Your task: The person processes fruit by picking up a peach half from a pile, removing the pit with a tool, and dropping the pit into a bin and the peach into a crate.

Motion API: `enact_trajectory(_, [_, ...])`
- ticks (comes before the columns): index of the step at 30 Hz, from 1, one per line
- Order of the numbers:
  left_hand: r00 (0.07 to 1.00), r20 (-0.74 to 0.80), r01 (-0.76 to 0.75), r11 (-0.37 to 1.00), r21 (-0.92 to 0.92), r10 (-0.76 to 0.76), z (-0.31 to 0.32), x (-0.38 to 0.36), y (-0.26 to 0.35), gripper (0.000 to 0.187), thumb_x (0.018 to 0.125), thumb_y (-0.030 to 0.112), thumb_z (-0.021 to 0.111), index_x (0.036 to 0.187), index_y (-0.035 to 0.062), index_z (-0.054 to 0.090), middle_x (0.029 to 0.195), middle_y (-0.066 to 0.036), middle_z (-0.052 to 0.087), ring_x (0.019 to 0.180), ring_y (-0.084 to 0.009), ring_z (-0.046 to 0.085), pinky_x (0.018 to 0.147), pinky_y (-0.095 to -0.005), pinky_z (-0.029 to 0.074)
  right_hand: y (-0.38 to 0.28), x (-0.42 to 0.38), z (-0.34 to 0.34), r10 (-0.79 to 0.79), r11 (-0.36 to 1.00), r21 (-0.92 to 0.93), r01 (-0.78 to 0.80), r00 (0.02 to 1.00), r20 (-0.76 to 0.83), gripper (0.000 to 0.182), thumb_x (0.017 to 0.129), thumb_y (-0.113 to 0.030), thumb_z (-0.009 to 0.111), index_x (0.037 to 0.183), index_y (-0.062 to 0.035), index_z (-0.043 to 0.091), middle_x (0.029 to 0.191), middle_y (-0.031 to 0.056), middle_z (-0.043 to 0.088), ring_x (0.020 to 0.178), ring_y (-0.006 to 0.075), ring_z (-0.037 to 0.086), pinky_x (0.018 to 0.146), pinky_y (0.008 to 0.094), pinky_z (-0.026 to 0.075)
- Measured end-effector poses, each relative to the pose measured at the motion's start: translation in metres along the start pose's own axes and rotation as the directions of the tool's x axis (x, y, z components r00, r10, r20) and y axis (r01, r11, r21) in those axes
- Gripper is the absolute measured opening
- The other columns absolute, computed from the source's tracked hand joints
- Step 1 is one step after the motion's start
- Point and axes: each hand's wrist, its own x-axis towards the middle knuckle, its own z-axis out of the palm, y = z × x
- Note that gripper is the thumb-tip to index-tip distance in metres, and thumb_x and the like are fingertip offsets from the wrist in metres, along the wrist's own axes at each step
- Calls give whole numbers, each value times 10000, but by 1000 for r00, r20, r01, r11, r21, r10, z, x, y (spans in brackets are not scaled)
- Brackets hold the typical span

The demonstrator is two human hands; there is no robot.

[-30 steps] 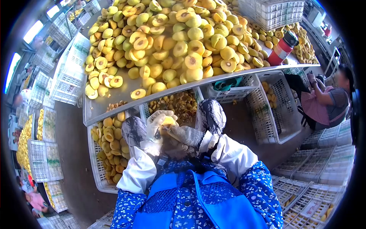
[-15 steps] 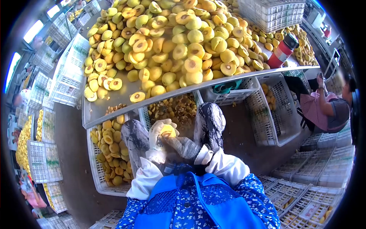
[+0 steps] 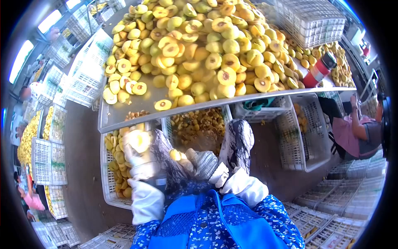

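My left hand, in a pale glove and smeared by motion, is over the left crate. At its fingers is a bright, overexposed peach half, cut face up. My right hand, in a grey glove, is between my knees, fingers curled around a small yellow peach piece. Part of that piece is hidden by the glove. Beneath the table edge, the left crate contains yellow fruit halves. A large heap of cut peaches lies on the metal table.
Between my knees a crate holds brown pits and scraps. A red bottle stands at the table's right edge. White crates are stacked around. Another person sits at the right beside a large crate.
My left hand has moved left and slightly up with a peach half, away from my right hand, to above the left crate. My right hand stays near my lap. The view has shifted slightly.
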Motion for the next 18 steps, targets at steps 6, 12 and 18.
enact_trajectory(6, [741, 544, -447, -315, 837, 395, -21, 66, 66, 420, 829, 256, 651, 1146, 7, 534, 1076, -145, 596, 937, -244, 587, 831, -324, 467, 7, 59, -8, 224, 964, 179, -197, 963, -147, 425, 879, -487, 509, 1050, -103, 576, 604, 22, 565, 525, 161, 564, 520, 282, 482])
enact_trajectory(12, [872, 291, -489, -681, 546, -393, 81, 129, -17, 592, 777, 528, 567, 1131, 54, 548, 1015, -170, 631, 961, -320, 596, 820, -398, 459, 6, 51, -14, 206, 977, 103, -187, 952, -228, 382, 889, -441, 513, 1042, -98, 581, 616, -8, 551, 530, 107, 538, 506, 224, 453])
enact_trajectory(18, [850, 462, -525, -346, 777, -253, 77, 124, -53, 428, 687, 279, 693, 958, 31, 472, 855, -179, 619, 838, -343, 611, 756, -418, 477, 27, 51, -17, -347, 938, -90, 336, 892, -289, 221, 941, -215, 496, 1051, -39, 571, 835, 77, 620, 729, 168, 590, 652, 304, 451])
